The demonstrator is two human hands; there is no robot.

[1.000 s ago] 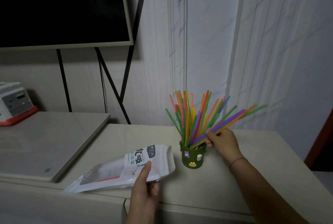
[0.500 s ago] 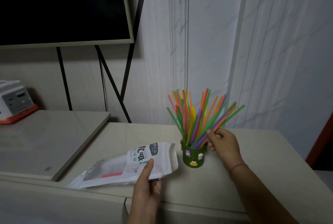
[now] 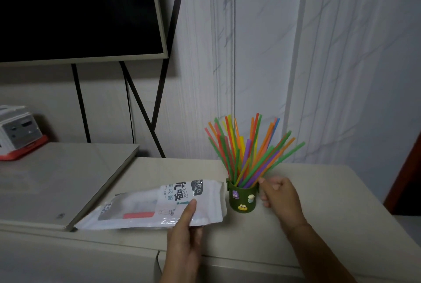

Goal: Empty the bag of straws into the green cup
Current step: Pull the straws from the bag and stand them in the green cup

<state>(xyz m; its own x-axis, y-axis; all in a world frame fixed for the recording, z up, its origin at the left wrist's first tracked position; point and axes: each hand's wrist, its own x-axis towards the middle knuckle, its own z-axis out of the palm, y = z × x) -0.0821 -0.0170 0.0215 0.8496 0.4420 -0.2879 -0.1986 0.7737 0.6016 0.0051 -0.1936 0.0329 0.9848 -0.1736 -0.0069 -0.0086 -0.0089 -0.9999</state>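
Upright, straws [image 3: 245, 152] in green cup [image 3: 242, 198]; left hand [image 3: 184, 230] on bag [image 3: 159, 205].

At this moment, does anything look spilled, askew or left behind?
Nothing has spilled. One red straw seems to lie inside the bag under the left hand; the other straws fan unevenly from the green cup beside the right hand.

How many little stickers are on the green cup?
3 show on the green cup: purple one upper left, white one right, yellow one bottom. Others may hide behind.
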